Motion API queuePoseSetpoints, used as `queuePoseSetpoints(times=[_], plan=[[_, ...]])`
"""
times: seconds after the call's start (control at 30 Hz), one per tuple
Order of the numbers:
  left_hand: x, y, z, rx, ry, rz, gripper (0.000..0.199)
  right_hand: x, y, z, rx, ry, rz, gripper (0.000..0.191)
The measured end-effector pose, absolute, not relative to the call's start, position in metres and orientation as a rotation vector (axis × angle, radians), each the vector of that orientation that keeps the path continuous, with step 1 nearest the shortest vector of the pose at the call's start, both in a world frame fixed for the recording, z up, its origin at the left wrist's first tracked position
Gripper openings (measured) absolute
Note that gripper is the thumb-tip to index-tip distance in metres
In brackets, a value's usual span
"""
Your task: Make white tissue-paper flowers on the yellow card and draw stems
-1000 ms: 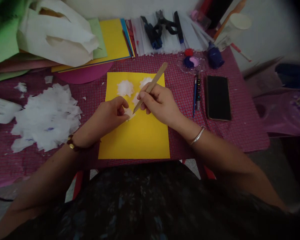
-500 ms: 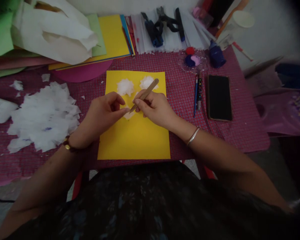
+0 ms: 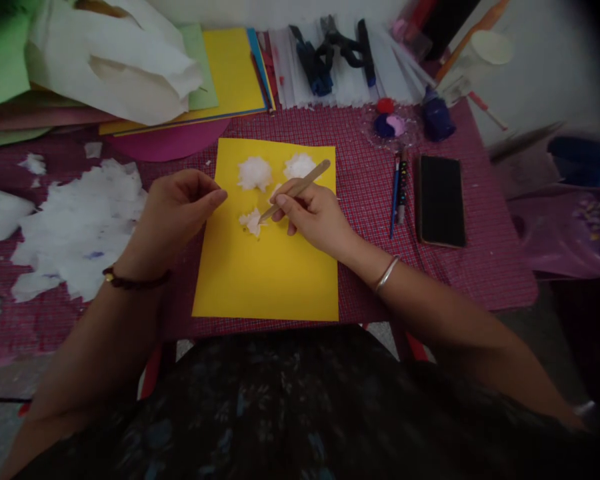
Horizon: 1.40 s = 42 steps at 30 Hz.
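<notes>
Head view: upper tufts (image 3: 254,173) look done, lower tuft (image 3: 251,221) unfinished; my right hand (image 3: 323,217) clamps the stick (image 3: 310,177), my left hand's (image 3: 167,217) pinch I can't tell.

I see the yellow paper sheet (image 3: 265,280) lying flat on the bench (image 3: 365,280). Ragged white paper tufts (image 3: 255,173) sit on it: two at the far end, one partly hidden nearer me, and a smaller, crumpled one to its left. The flat wooden stick (image 3: 313,175) slants, its narrow tip at the smaller tuft's right edge.
</notes>
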<state>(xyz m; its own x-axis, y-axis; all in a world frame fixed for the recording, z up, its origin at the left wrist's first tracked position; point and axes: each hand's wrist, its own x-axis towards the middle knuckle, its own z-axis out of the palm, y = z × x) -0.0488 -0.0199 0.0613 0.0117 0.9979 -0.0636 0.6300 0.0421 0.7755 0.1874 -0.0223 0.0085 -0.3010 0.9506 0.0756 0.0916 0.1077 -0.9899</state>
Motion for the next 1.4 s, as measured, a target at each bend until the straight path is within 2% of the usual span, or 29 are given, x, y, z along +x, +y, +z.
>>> queuePoseSetpoints(times=[0.13,0.33,0.5,0.63,1.17,1.4], plan=[[-0.055,-0.02,0.061,1.725,1.667,0.696,0.02,0.187,-0.021,0.008,-1.053,-1.519,1.337,0.023],[-0.054,-0.038,0.058,2.044,1.577,0.43,0.014,0.184,-0.02,0.006,-1.055,-1.474,1.373,0.022],[-0.044,-0.037,0.055,2.383,1.363,0.277,0.027,0.183,-0.017,0.012,-1.127,-1.407,1.415,0.02],[-0.038,-0.023,0.055,2.439,1.277,0.194,0.024,0.183,-0.017,0.016,-1.17,-1.338,1.416,0.018],[-0.026,0.0,0.057,2.386,1.309,0.152,0.024,0.194,-0.017,0.027,-1.175,-1.412,1.262,0.02],[-0.045,-0.006,0.076,2.265,1.445,0.41,0.025,0.192,-0.016,0.02,-1.191,-1.441,1.269,0.02]])
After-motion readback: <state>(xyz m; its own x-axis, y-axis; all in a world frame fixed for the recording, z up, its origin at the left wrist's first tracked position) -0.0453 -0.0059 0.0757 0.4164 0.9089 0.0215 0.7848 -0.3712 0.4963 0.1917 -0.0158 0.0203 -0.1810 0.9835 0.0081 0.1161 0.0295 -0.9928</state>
